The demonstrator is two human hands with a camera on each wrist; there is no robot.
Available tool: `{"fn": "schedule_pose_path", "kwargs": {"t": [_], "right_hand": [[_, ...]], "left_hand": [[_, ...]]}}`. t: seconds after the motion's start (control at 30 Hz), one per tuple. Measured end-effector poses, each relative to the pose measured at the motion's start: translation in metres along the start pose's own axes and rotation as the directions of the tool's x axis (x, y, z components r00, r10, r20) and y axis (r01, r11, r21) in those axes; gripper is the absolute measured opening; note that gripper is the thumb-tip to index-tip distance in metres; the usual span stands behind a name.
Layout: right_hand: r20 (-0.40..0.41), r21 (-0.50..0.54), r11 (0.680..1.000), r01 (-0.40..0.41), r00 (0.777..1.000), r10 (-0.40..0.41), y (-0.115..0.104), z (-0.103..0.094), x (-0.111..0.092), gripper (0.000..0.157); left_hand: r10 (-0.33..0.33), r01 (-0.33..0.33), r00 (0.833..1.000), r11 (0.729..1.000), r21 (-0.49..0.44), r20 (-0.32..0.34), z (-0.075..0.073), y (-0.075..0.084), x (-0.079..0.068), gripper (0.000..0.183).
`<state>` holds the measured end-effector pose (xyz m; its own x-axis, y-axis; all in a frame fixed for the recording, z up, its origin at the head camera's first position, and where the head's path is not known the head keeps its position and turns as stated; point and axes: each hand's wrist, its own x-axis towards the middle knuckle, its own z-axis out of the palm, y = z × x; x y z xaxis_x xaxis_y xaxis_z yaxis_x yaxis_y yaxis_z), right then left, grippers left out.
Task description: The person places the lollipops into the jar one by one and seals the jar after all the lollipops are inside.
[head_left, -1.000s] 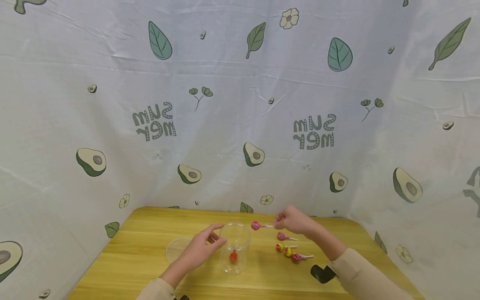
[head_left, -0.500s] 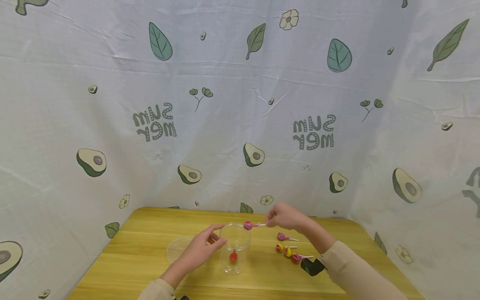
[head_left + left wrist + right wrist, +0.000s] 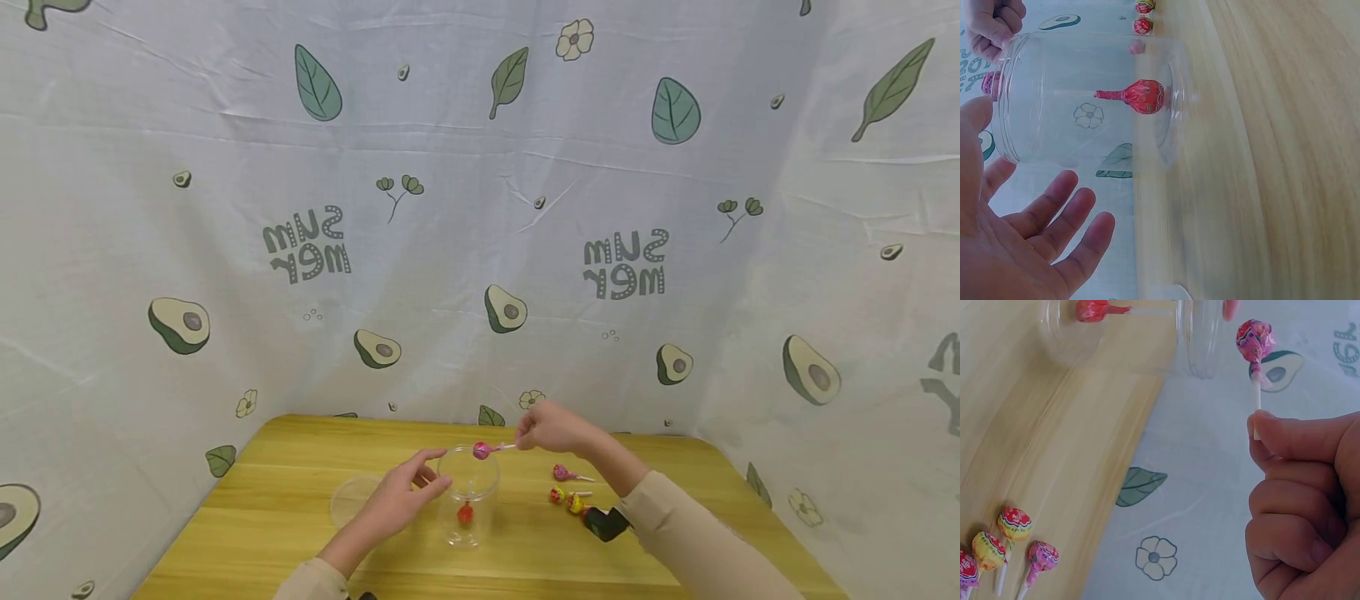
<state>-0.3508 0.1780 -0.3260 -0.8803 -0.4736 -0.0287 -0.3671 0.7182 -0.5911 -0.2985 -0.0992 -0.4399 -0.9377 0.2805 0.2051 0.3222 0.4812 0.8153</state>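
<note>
A clear plastic jar point(image 3: 485, 487) stands upright on the table with a red-wrapped lollipop point(image 3: 1144, 97) inside, its stick pointing up. My left hand point(image 3: 401, 500) is at the jar's left side, thumb and index finger at the rim, the other fingers spread loosely in the left wrist view. Between thumb and index finger, my right hand point(image 3: 555, 429) pinches the stick end of a pink-purple lollipop point(image 3: 1255, 342). In the head view its candy head overlaps the far right part of the jar's rim, with the stick lying nearly level.
Right of the jar lie several lollipops: a pink one point(image 3: 562, 472) and yellow-red ones point(image 3: 576, 503) among them. The right wrist strap point(image 3: 606, 523) partly covers the nearest. A clear round lid point(image 3: 347, 500) lies left of the jar. A patterned cloth point(image 3: 450, 250) hangs behind the wooden table point(image 3: 285, 533).
My right hand has moved left with the pink-purple lollipop, bringing its head from beside the jar to over the rim. The left hand and the jar have stayed in place.
</note>
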Motion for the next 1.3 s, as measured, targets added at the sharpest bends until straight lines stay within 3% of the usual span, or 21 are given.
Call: {"fn": "schedule_pose_path", "kwargs": {"t": [0.5, 0.87, 1.2, 1.3], "right_hand": [[0.047, -0.133, 0.989, 0.063, 0.997, -0.058, -0.014, 0.002, 0.016, 0.009], [0.050, -0.161, 0.987, 0.021, 0.999, -0.013, -0.029, 0.010, 0.025, 0.009], [0.104, -0.211, 0.975, 0.067, 0.993, -0.046, -0.039, 0.019, 0.036, 0.012], [0.111, -0.237, 0.969, 0.067, 0.993, -0.042, -0.041, 0.021, 0.039, 0.019]], "left_hand": [[-0.013, 0.013, 1.000, 1.000, 0.011, -0.005, 0.000, 0.001, -0.001, 0.058], [-0.001, 0.001, 1.000, 1.000, -0.002, 0.003, 0.002, 0.002, -0.001, 0.057], [-0.019, 0.019, 1.000, 1.000, -0.008, -0.006, 0.003, 0.000, -0.001, 0.053], [-0.019, 0.019, 1.000, 1.000, -0.013, -0.003, 0.003, -0.001, -0.001, 0.051]]}}
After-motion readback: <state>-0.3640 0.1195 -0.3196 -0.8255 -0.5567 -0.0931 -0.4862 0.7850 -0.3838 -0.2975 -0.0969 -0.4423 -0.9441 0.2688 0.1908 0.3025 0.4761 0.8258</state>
